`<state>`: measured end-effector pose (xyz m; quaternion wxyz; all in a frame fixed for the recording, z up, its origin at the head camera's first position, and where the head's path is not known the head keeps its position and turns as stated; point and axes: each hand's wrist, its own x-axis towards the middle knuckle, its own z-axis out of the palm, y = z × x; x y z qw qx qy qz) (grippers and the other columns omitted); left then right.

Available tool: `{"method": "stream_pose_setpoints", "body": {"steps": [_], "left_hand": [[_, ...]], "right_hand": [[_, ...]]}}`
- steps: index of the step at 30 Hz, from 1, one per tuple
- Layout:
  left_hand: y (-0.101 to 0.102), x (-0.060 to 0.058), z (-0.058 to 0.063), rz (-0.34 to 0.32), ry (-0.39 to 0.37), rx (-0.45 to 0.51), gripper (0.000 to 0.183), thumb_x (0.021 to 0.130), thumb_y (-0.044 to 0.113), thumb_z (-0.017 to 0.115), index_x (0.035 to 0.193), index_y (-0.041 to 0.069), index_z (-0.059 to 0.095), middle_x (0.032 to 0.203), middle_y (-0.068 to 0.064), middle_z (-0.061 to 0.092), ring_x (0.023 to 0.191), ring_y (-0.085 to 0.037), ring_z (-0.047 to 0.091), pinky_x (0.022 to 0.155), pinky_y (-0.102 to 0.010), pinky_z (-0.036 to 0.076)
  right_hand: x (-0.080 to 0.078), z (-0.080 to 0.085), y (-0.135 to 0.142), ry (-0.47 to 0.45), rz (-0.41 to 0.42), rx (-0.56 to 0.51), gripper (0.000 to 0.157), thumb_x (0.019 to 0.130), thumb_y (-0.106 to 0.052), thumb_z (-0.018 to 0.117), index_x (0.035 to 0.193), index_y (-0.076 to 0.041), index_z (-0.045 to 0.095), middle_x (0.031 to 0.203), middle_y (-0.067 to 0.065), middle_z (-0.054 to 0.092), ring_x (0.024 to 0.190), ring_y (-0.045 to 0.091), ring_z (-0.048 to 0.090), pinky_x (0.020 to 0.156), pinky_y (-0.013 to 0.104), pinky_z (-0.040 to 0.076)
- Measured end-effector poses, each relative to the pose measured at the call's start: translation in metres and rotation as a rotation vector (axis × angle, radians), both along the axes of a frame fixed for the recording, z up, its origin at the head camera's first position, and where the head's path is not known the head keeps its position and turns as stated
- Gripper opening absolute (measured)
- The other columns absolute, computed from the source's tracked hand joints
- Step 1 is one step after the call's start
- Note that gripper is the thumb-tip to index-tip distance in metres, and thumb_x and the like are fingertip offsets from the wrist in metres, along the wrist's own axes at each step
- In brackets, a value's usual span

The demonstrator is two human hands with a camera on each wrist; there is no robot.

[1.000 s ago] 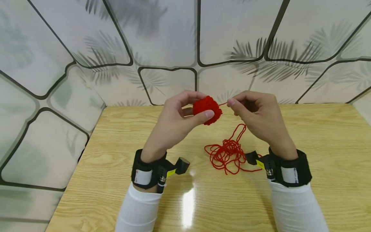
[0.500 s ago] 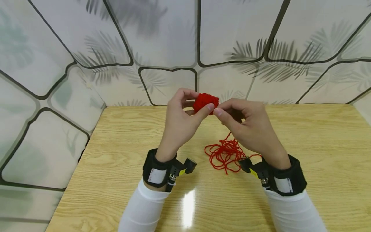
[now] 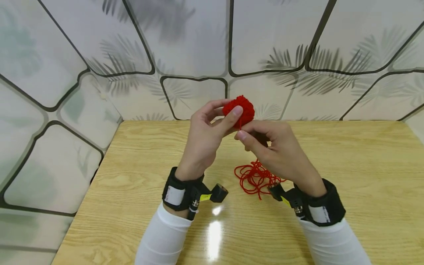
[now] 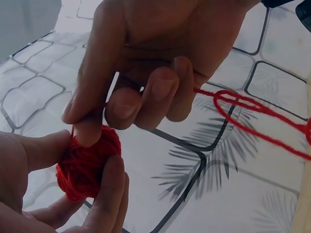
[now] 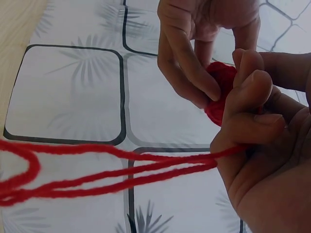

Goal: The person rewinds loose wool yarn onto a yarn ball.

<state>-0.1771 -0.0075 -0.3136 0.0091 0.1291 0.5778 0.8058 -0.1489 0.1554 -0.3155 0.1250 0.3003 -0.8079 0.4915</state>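
Note:
A small ball of red yarn (image 3: 246, 110) is held up above the table's far edge, gripped between the thumb and fingers of my left hand (image 3: 207, 136). Just below and to its right, my right hand (image 3: 275, 147) pinches the strand between thumb and forefinger, close to the ball. In the left wrist view the taut yarn strand (image 4: 204, 91) runs from the pinch through the curled right fingers and out to the side. Loops of trailing yarn (image 5: 107, 182) hang away from that hand in the right wrist view. A loose tangle of red yarn (image 3: 253, 178) lies on the table beneath.
The wooden table (image 3: 139, 191) reaches back to a patterned wall covering (image 3: 195, 40) with leaf prints and dark outlines. Both wrists wear black straps with small cameras, the left wrist camera (image 3: 218, 193) and right wrist camera (image 3: 275, 191) standing near each other.
My right hand has come in from the right, close to the ball, and then down below it with the strand. The ball has turned and risen slightly in my left hand.

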Motion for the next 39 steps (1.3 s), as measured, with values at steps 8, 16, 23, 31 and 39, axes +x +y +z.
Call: {"method": "stream_pose_setpoints", "body": {"steps": [8,16,23,31,39], "left_hand": [[-0.001,0.001,0.001,-0.071,-0.074,0.068,0.037,0.082,0.019,0.068,0.11,0.003,0.052,0.116,-0.018,0.053,0.102,-0.032,0.058,0.086,-0.041,0.047],[-0.005,0.005,0.005,-0.129,-0.074,0.108,0.033,0.083,0.014,0.067,0.11,0.001,0.052,0.114,-0.02,0.059,0.105,-0.031,0.057,0.088,-0.039,0.045],[-0.017,0.01,0.012,-0.251,0.034,-0.151,0.03,0.084,0.018,0.066,0.11,0.005,0.059,0.107,-0.014,0.062,0.098,-0.029,0.058,0.084,-0.041,0.047],[-0.022,0.013,0.013,-0.274,0.193,-0.603,0.034,0.077,0.032,0.072,0.103,0.014,0.059,0.093,-0.002,0.062,0.082,-0.019,0.06,0.068,-0.034,0.051],[-0.012,0.011,0.006,-0.191,0.22,-0.79,0.043,0.085,0.034,0.064,0.121,0.013,0.056,0.098,0.001,0.056,0.083,-0.013,0.059,0.068,-0.026,0.05]], "right_hand": [[-0.001,-0.004,-0.002,-0.017,0.052,-0.031,0.007,0.089,-0.018,0.059,0.089,-0.022,0.065,0.067,-0.007,0.052,0.052,0.011,0.042,0.044,0.028,0.033],[-0.013,-0.014,0.004,-0.143,0.167,-0.095,0.009,0.088,-0.011,0.058,0.094,-0.011,0.066,0.069,-0.002,0.056,0.057,0.017,0.05,0.049,0.031,0.043],[-0.023,-0.018,0.021,-0.199,0.147,-0.04,0.012,0.088,-0.008,0.058,0.097,-0.009,0.067,0.078,-0.001,0.062,0.063,0.019,0.055,0.058,0.033,0.048],[-0.025,-0.009,0.038,-0.121,-0.06,0.055,0.009,0.089,-0.022,0.06,0.087,-0.019,0.067,0.068,-0.001,0.054,0.054,0.016,0.045,0.047,0.029,0.037],[-0.01,0.005,0.026,-0.014,-0.16,0.027,0.008,0.087,-0.02,0.062,0.088,-0.017,0.069,0.072,-0.007,0.057,0.054,0.014,0.044,0.046,0.027,0.034]]}}
